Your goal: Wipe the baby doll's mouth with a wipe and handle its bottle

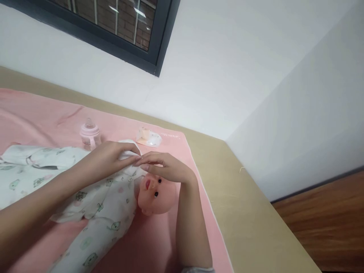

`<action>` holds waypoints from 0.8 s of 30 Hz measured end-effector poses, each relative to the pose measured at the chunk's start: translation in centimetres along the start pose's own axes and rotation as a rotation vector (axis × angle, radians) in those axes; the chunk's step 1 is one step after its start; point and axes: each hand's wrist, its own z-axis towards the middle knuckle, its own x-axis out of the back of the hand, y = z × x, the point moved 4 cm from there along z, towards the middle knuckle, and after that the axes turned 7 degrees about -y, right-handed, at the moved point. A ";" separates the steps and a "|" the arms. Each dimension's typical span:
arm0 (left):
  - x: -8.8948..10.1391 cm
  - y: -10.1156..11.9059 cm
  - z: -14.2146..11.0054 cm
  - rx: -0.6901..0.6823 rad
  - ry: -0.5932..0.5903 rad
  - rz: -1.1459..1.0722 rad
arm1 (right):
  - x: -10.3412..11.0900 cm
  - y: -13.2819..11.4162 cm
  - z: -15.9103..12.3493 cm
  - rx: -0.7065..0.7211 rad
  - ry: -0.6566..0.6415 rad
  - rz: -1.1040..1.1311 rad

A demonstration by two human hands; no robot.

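Observation:
A baby doll lies on its back on a pink mat, head toward the right, in a white long-sleeved top printed with small green animals. My left hand reaches across its chest and has fingers and thumb closed on the top's cloth at the far shoulder, near the neck. From the other side, my right hand arches over the doll's face, its fingertips pinched at the same collar edge and meeting those of my left. Part of the doll's face and the cloth between my fingertips are hidden.
Beyond the doll, a pink baby bottle stands upright on the pink mat. A small printed packet lies right of it. The tan tabletop borders the mat, against a white wall with a dark-framed window.

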 end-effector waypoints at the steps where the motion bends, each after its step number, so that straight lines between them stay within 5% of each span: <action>1: 0.0 0.0 0.0 -0.001 0.000 -0.005 | -0.1 0.1 0.1 -0.030 0.033 -0.008; 5: 0.7 -0.2 0.0 0.001 0.034 0.004 | 0.6 0.8 -0.1 -0.033 0.130 0.046; 8: 2.9 -1.6 -0.2 0.014 0.126 -0.051 | 2.3 2.1 -0.5 0.005 0.253 0.147; 12: 7.6 -5.1 -1.3 0.170 0.379 -0.009 | 4.7 6.7 -0.6 -0.036 0.514 0.302; 15: 9.8 -8.6 -1.9 0.311 0.449 0.015 | 4.9 11.6 0.0 -0.144 0.594 0.373; 19: 10.0 -14.0 -1.2 0.428 0.414 -0.004 | 3.6 17.1 0.8 -0.354 0.548 0.438; 24: 8.0 -18.9 0.5 0.436 0.285 0.019 | 3.1 19.3 0.4 -0.439 0.471 0.473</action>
